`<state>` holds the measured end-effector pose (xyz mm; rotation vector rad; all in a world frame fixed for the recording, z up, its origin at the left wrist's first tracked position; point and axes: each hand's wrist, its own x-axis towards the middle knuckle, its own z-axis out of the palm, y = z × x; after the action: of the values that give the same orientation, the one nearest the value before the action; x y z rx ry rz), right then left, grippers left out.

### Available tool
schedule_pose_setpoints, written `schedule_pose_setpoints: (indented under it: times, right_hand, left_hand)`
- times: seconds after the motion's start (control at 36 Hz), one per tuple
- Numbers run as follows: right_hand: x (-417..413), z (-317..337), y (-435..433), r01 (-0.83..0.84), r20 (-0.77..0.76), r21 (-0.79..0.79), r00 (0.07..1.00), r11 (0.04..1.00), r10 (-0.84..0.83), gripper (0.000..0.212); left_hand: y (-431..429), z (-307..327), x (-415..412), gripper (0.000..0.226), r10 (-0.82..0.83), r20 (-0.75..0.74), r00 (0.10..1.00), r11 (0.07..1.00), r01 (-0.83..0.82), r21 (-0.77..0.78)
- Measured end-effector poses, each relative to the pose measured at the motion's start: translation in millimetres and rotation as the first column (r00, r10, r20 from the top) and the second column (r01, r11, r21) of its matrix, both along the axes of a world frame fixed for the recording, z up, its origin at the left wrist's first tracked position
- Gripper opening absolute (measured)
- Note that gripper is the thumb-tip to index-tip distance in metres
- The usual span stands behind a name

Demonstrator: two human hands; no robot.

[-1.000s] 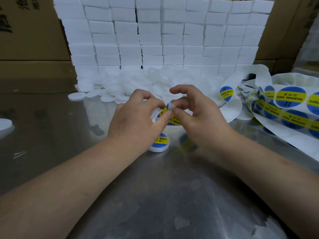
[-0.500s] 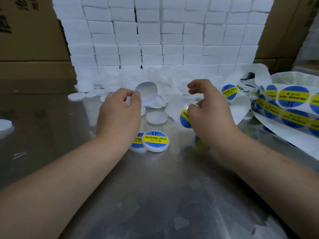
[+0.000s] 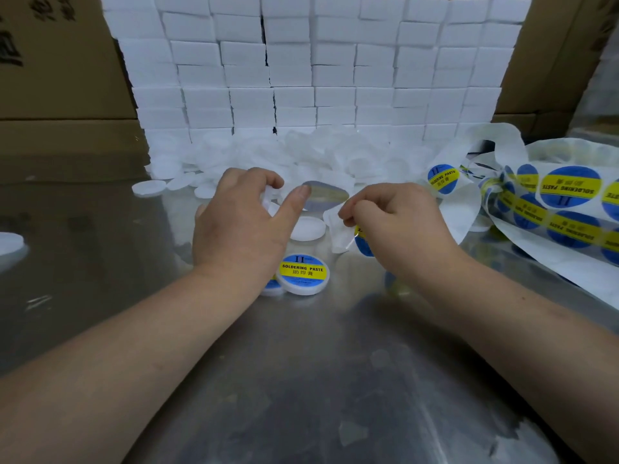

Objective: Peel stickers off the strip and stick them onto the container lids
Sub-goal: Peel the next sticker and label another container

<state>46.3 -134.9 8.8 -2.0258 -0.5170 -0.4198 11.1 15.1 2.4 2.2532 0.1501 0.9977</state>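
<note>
Two hands work: our left hand (image 3: 241, 226) grasps a sticker (image 3: 323, 195), grey underside up; our right hand (image 3: 398, 226) pinches the white strip (image 3: 338, 232).

White backing strip (image 3: 549, 259) of blue-and-yellow round stickers trails at right; one labelled lid (image 3: 303, 274) lies flat, a plain white lid (image 3: 307, 228) just behind it.
</note>
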Motion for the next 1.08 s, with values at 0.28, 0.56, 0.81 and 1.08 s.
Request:
schedule_pose_setpoints:
  times: [0.28,0.56,0.81,1.08]
  right_hand:
    - [1.0,-0.5,0.2,0.041,-0.042,0.115,0.998,0.992,-0.037,0.039]
    - [9.0,-3.2,0.6,-0.009,0.039,0.149,0.999,0.989,0.003,0.027]
    - [5.1,-6.1,2.7,-0.206,-0.005,0.072,0.978,0.976,0.207,0.024]
    - [-1.3,-6.5,5.0,-0.329,-0.038,0.06,0.943,0.942,0.332,0.031]
  left_hand:
    - [0.8,-1.6,-0.4,0.036,-0.008,0.112,0.994,0.996,-0.003,0.094]
    - [7.5,-6.4,12.0,0.01,-0.047,0.092,0.995,0.997,0.053,-0.058]
    - [2.6,6.0,12.5,0.026,-0.461,0.28,0.842,0.322,0.452,-0.832]
    - [0.0,6.6,9.7,0.026,-0.647,0.34,0.682,0.087,0.51,-0.856]
